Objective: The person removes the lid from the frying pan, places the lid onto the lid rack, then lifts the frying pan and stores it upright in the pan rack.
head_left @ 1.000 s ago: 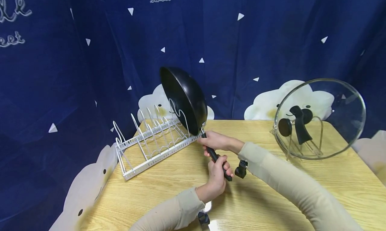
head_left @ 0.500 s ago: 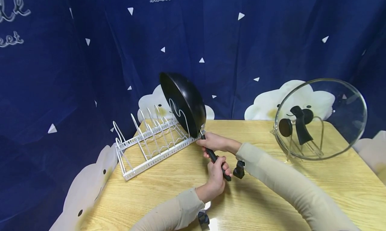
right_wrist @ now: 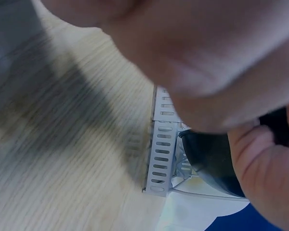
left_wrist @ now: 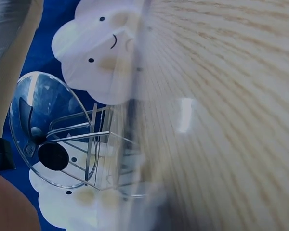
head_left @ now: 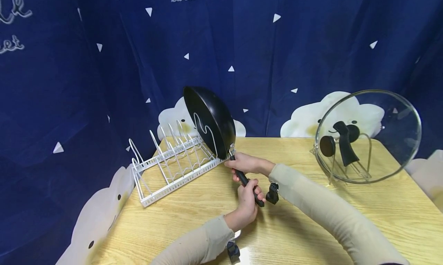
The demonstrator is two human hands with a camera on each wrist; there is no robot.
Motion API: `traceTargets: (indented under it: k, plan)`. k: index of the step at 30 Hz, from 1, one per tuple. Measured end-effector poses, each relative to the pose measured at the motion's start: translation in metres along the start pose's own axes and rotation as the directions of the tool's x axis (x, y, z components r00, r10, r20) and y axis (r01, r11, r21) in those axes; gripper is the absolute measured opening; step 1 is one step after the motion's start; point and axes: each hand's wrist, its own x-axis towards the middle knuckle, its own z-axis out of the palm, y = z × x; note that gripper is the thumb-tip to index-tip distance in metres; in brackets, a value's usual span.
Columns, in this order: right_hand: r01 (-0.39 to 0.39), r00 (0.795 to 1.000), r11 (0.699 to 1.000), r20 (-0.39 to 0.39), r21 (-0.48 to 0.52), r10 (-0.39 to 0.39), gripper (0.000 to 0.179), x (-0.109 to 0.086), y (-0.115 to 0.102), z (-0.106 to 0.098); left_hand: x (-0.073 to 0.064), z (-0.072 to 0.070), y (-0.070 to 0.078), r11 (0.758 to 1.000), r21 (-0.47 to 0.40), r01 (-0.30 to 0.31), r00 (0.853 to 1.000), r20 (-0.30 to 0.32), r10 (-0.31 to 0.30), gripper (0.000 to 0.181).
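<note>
A black wok [head_left: 219, 117] stands on its side in the right end of a white wire rack [head_left: 180, 184], its hollow turned to the left. One wire loop of the rack crosses in front of the hollow. The wok's black handle [head_left: 241, 177] slants down toward the person. My right hand [head_left: 245, 163] grips it close to the pan. Lower down, near the handle's end, my left hand [head_left: 247, 197] curls round it. In the right wrist view, fingers [right_wrist: 197, 62] fill the upper part, with the dark wok [right_wrist: 212, 156] and the slotted rack rail [right_wrist: 161, 156] beyond.
At the right, a large glass lid [head_left: 398, 142] with a black knob and handle leans upright in a small wire stand [head_left: 369, 157]. Everything stands on a light wooden table [head_left: 294, 234]. A dark blue curtain [head_left: 259, 45] with cloud prints hangs behind and at the left.
The wok has sunk lower into the rack's right end and shifted slightly left. Both hands keep their hold on the handle, and the right hand has drifted slightly left.
</note>
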Motion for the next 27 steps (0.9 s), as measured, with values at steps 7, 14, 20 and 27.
traceTargets:
  k: [7,14,20,27]
  plan:
    - [-0.014,1.000,1.000,0.002,-0.005,0.014,0.024,0.006,-0.003,-0.003,0.004,-0.001,0.005,1.000,-0.004,0.017,1.000,0.022,-0.017,0.015]
    - [-0.070,0.997,0.996,0.024,0.058,0.069,0.026,0.009,-0.007,-0.003,0.007,-0.004,0.008,1.000,-0.007,0.025,0.999,0.035,-0.025,0.016]
    - [-0.063,0.997,0.994,0.055,0.095,0.058,0.017,0.008,-0.008,-0.003,0.010,-0.007,0.011,0.999,-0.020,0.036,0.999,0.035,-0.036,0.016]
    - [-0.049,0.996,0.994,0.083,0.095,0.041,0.014,0.009,-0.008,-0.003,0.010,-0.011,0.015,0.999,-0.007,0.053,0.998,0.029,-0.053,0.014]
